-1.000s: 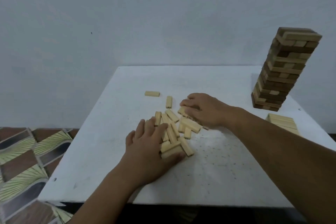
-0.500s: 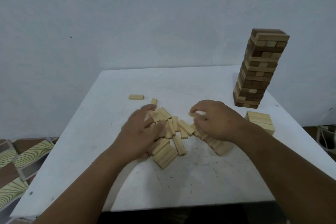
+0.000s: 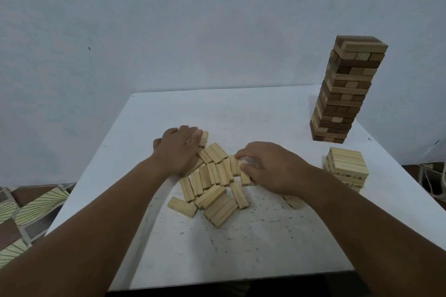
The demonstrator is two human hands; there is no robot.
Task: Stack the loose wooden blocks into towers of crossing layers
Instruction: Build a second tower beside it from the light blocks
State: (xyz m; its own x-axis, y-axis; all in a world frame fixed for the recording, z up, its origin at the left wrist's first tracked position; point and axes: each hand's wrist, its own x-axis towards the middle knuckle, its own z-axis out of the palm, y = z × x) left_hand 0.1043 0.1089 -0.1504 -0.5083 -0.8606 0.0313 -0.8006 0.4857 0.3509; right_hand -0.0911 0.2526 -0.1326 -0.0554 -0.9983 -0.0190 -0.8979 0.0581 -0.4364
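Several loose pale wooden blocks (image 3: 212, 183) lie in a jumbled pile in the middle of the white table (image 3: 253, 243). My left hand (image 3: 178, 149) lies flat with straight fingers on the pile's far left side, its fingertips against one block (image 3: 204, 138). My right hand (image 3: 270, 169) is at the pile's right side, fingers and thumb curled round a blurred pale block (image 3: 249, 160). More blocks peek out under my right wrist (image 3: 293, 201). A short stack of pale blocks (image 3: 347, 166) stands to the right.
A tall tower of dark and light blocks (image 3: 347, 91) stands at the table's far right corner, behind the short stack. A plain wall rises behind the table. Patterned floor tiles (image 3: 31, 205) show at the left.
My left hand has reached out to the far left of the pile, and the outlying blocks there are no longer apart from it. My right hand stays at the pile's right side.
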